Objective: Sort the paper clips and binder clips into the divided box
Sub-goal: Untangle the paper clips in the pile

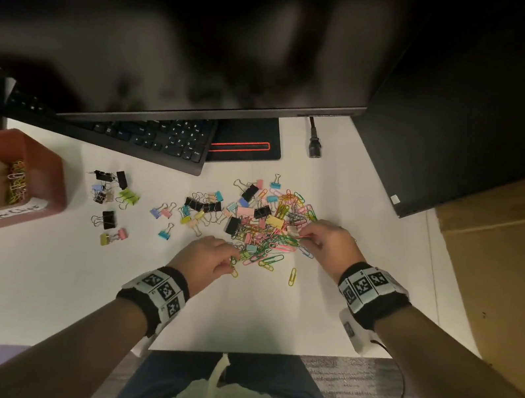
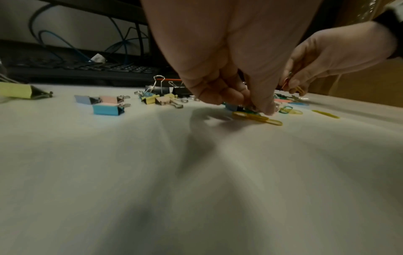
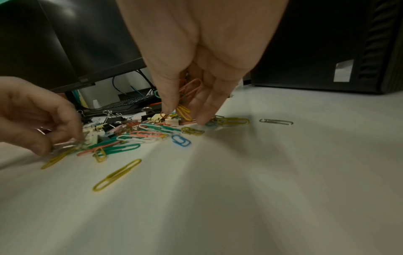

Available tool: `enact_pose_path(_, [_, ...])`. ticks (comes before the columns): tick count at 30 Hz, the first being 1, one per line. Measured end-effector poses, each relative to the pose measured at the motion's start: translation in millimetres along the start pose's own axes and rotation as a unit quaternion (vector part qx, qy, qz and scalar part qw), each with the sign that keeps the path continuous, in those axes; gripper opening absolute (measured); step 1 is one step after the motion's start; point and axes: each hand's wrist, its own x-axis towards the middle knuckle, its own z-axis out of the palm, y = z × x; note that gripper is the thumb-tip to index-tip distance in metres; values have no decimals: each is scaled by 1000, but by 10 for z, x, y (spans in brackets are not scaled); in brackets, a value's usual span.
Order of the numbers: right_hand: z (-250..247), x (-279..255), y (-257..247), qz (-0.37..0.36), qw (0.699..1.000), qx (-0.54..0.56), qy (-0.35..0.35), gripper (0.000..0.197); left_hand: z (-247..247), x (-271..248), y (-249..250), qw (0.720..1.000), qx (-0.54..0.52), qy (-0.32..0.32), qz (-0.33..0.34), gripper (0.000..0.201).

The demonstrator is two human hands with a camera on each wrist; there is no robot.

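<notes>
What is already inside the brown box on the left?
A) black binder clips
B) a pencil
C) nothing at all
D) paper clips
D. In the head view, the brown box holds a small heap of paper clips in one compartment; the binder clips lie out on the white table.

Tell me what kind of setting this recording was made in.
Most likely an office desk or computer workstation: a white desk carries a black keyboard under a monitor, with a dark computer tower to the right.
</notes>
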Motion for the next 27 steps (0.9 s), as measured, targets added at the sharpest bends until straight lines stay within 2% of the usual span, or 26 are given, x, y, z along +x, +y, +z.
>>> enact_pose_path(3, [40,-48,1,-22,1000,7,-12,14,37,-10,7,1000,1,-15,-16,30])
enact_pose_path(9, [136,-99,1,-6,997,-30,-64,13,45,-9,-35,999,-1,4,-42,14])
enact_pose_path(16, [171,-18,-56,12,996,-49,-71,11,22,62,-89,998,-16,15,-65,10])
enact_pose_path(22, [175,30,-54,16,996,-61,-68,10,5,28,-110,997,-37,23,-57,6])
enact_pose_path(27, [120,35,-72,24,994,-66,-77,15,-16,34,-121,993,-53,21,-103,23])
